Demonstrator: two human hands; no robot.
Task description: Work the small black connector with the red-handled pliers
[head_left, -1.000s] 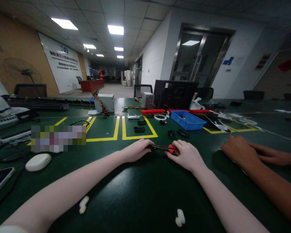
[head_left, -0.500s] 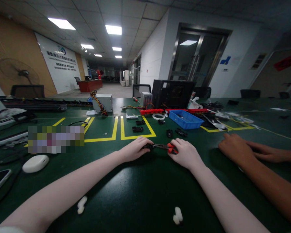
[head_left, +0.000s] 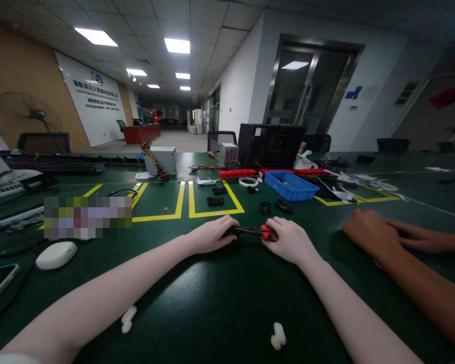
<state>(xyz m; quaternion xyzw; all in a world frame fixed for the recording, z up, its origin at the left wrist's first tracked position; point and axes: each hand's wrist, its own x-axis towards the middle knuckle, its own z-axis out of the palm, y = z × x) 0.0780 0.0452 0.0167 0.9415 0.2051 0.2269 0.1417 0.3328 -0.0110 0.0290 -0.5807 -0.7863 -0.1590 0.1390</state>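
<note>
My right hand (head_left: 288,238) is closed round the red handles of a pair of pliers (head_left: 252,230), whose jaws point left. My left hand (head_left: 217,234) is closed on a small black part (head_left: 232,231), mostly hidden by the fingers. The plier jaws reach to this part at my left fingertips; how they grip it is too small to make out. Beyond my hands lie several black plastic pieces, among them one inside a yellow taped box (head_left: 215,201) and one nearer the tray (head_left: 283,206).
A blue tray (head_left: 291,187) stands behind my right hand. Another person's hands (head_left: 371,227) rest on the table at right. Two white earbuds (head_left: 128,319) (head_left: 278,336) lie close to me; a white case (head_left: 56,255) sits left. A black computer case (head_left: 272,145) stands at the back.
My left hand has shifted very slightly and its fingers have moved a little on the black part. The pliers stay almost in place in my right hand.
</note>
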